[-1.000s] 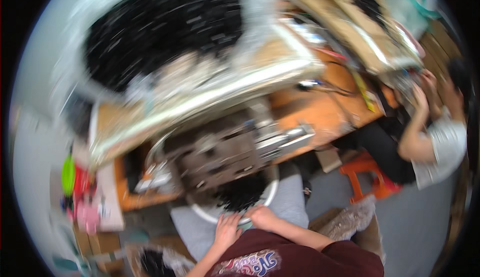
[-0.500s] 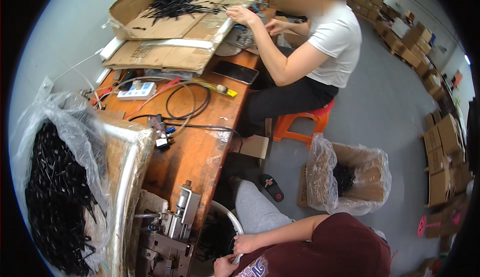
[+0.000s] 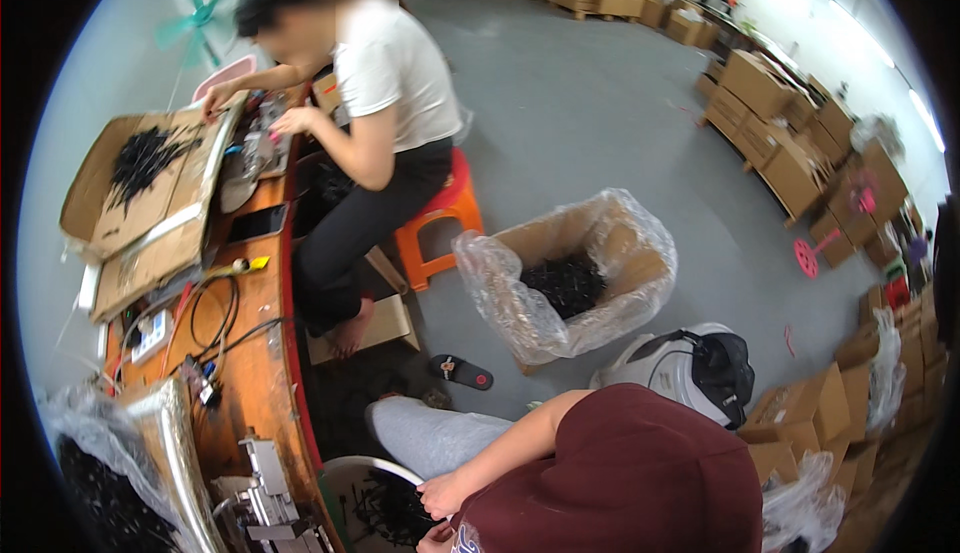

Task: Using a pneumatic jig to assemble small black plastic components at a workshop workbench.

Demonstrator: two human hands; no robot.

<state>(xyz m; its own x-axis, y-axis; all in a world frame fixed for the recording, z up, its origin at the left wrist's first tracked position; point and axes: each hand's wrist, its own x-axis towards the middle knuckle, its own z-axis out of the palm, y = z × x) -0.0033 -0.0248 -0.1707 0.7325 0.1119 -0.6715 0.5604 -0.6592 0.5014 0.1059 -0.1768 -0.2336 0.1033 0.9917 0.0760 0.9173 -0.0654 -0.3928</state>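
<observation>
My right hand [image 3: 446, 494] is closed, its fingers curled at the rim of a white bucket [image 3: 352, 463]. Just below it is my left hand [image 3: 436, 537], also closed and partly cut off by my maroon shirt and the lower edge. What either holds, if anything, is too small to make out. Thin black pieces [image 3: 388, 509] lie heaped in the bucket. A metal bench fixture [image 3: 268, 483] stands on the table edge left of the bucket.
A co-worker [image 3: 385, 63] sits on an orange stool [image 3: 428, 243] at the wooden table [image 3: 262, 303]. Cables, a phone [image 3: 257, 223] and a cardboard tray [image 3: 85, 193] of black pieces lie there. A plastic-lined carton [image 3: 640, 293] stands on the floor, near a slipper [image 3: 461, 372].
My view has swung to the right, so the table shifts left and more floor and cartons show. Both hands stay by the bucket rim. The co-worker's far hand has moved over the cardboard tray.
</observation>
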